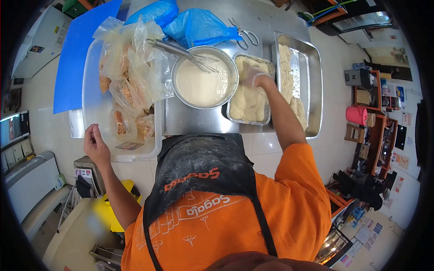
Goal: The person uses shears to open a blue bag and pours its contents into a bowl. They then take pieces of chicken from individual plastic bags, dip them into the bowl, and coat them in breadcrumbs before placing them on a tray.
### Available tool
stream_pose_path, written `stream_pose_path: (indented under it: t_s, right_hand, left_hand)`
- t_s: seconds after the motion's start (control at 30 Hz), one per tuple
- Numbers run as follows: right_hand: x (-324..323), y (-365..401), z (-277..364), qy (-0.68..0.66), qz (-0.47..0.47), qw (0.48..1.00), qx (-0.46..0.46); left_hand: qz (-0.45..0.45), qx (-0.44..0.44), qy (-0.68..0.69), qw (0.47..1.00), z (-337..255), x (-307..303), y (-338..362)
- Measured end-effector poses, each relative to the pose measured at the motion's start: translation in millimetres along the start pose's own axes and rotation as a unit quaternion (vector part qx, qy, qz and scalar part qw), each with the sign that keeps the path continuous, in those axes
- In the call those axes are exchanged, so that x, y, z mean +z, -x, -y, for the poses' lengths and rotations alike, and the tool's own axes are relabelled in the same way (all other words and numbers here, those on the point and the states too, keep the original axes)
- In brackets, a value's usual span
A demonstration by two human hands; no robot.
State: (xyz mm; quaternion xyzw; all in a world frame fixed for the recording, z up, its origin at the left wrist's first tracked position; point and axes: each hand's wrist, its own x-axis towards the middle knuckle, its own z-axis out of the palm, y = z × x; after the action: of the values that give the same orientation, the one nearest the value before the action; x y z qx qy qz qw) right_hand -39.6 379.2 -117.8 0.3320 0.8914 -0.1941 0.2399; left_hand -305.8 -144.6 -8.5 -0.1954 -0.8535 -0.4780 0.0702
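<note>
My right hand point(254, 78), which seems to have a thin clear glove on, reaches into a metal tray of pale breadcrumbs point(247, 107). Its fingers are blurred and partly lost against the crumbs. Just left of that tray is a round metal pot point(174, 92) of creamy white batter point(199, 86). A wire whisk point(181, 52) rests across the pot, its wires over the batter. My left hand point(96, 145) is raised by the near left corner of a clear plastic bin point(156, 147), fingers curled together around nothing visible. Inside the bin lie several plastic bags of orange-brown food point(126, 92).
To the right, a long steel pan point(314, 90) has crumb-coated pieces point(287, 74) along its left side. Blue plastic bags point(201, 28) and scissors point(246, 35) lie at the back of the steel table point(266, 18). A blue board point(79, 58) stands beyond the bin's left side.
</note>
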Motion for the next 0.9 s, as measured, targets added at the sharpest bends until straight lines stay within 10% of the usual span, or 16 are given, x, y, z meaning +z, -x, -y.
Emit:
stream_pose_path:
  t_s: [0.17, 0.5, 0.67, 0.8, 0.9]
  right_hand:
    - [15, -2, 31, 0.096, -0.039, 0.987, 0.124]
    - [17, -23, -100, -0.080, 0.027, 0.994, -0.069]
    - [1, 37, -67, -0.011, 0.033, 0.987, -0.158]
    - [-16, 55, -20, -0.158, 0.017, 0.987, 0.011]
    - [6, 45, 18, 0.013, -0.080, 0.989, 0.121]
  left_hand:
    - [0.001, -0.007, 0.001, 1.000, -1, -2, 2]
    - [-0.002, -0.005, 0.017, 1.000, -3, -4, 3]
    - [0.005, -0.010, 0.001, 1.000, -2, -4, 2]
    - [0.005, -0.012, 0.000, 1.000, -1, -4, 1]
    - [0.004, 0.007, 0.002, 1.000, -4, -3, 0]
